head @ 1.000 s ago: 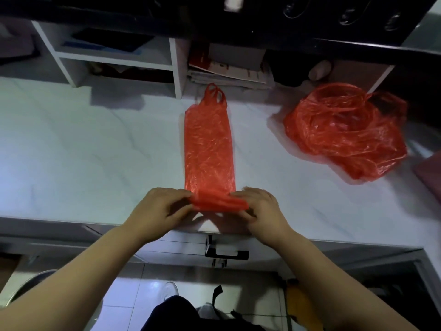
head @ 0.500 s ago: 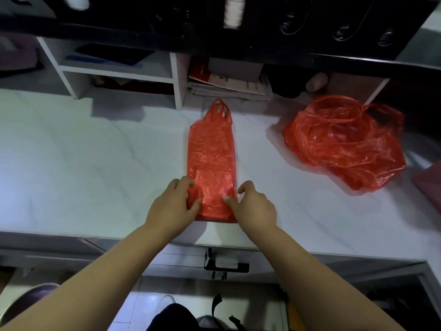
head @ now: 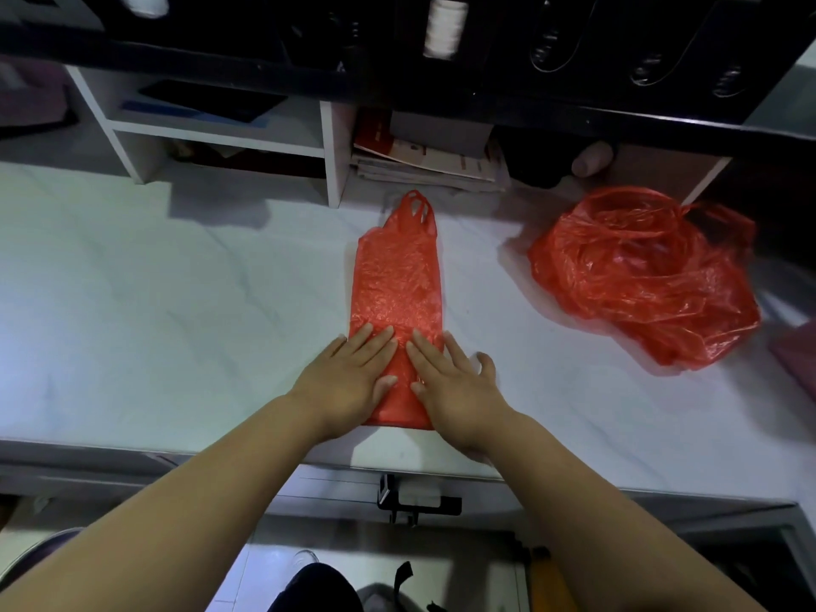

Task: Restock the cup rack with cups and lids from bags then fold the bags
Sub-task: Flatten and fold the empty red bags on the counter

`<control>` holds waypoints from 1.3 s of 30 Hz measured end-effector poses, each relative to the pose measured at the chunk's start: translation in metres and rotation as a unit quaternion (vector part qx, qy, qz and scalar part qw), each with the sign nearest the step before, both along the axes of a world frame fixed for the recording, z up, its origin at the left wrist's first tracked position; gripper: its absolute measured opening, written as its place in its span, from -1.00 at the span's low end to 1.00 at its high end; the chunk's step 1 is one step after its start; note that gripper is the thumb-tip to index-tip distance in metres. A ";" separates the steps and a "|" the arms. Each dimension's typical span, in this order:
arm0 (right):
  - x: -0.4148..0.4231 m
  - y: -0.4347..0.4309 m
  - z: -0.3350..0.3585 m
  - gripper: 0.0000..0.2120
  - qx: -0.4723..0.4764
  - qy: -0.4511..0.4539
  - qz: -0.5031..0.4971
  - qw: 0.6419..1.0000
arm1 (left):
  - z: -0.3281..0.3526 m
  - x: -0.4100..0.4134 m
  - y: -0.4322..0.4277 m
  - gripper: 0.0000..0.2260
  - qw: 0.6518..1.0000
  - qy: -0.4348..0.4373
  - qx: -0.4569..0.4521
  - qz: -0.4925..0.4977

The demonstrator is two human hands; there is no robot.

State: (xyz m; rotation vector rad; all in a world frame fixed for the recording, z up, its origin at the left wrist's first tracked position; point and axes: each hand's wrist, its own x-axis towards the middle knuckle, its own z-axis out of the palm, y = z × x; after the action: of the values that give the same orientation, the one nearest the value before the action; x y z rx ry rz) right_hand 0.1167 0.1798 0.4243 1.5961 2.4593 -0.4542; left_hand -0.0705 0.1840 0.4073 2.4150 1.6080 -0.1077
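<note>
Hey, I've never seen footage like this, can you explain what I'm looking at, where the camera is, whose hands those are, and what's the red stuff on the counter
The camera sits on a person's head, looking forward and down, so the two bare arms reaching in from the bottom are that person's own. No machine is involved. The left hand and right hand lie flat, palms down, pressing the near end of a flat bag, a long red plastic strip with its handles pointing away. Nothing is gripped; the fingers are spread open. To the right sits a crumpled bag, also red, not yet flattened. Both rest on a white counter. Behind it are white shelves and a stack of papers.
</note>
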 end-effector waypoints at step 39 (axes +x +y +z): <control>0.021 -0.026 0.018 -0.79 -0.007 0.233 -0.110 0.966 | 0.032 -0.030 -0.038 -0.47 0.931 -0.360 -0.058 0.038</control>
State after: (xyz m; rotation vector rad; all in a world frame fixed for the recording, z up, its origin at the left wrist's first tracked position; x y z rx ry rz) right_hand 0.1378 0.1542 0.4421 1.9515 2.5841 -0.9804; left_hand -0.1007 0.1460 0.4393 1.9467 1.2850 0.6076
